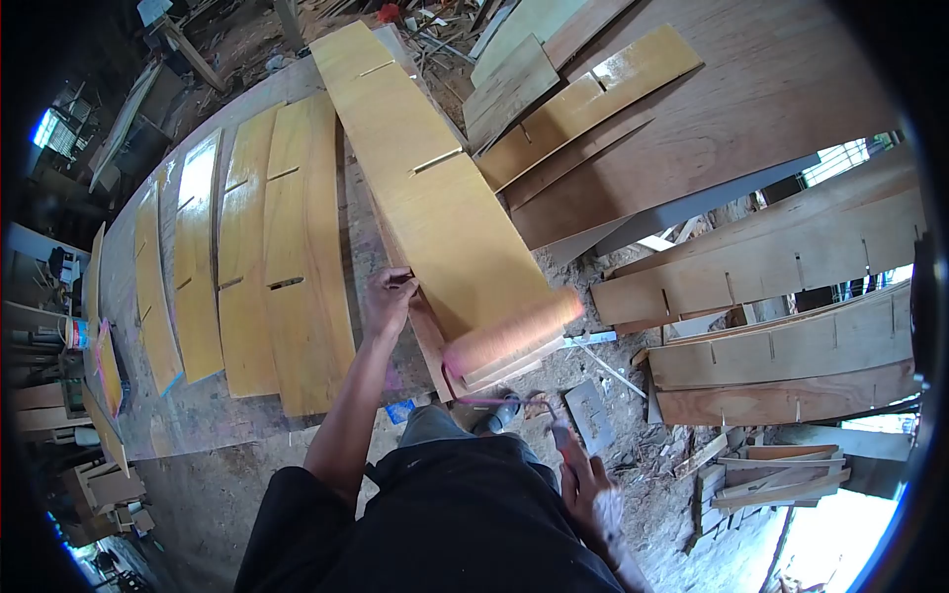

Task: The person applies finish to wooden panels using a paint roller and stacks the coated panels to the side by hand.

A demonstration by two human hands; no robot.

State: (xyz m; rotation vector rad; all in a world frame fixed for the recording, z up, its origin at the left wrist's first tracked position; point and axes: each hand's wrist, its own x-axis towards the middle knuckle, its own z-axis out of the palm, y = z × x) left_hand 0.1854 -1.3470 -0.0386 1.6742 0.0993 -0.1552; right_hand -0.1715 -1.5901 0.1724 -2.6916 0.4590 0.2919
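My right hand [590,494] is closed around the handle of a paint roller [514,332]. The roller's wide orange-pink sleeve, smeared by motion, lies across the near end of a long yellowish wooden board [450,198] with narrow slots. At that board's left edge my left hand [388,296] has its fingers closed, thumb and fingertips pinching the edge. Under the yellow board, more boards [432,346] show along its left side and near end.
Several glossy slotted boards [301,227] lie side by side on a worktop [222,423] to the left. A large plywood sheet [712,109] leans at the upper right. Slotted boards [771,267] stand on the right, above scrap wood [776,474]. A small blue packet [399,411] lies near my legs.
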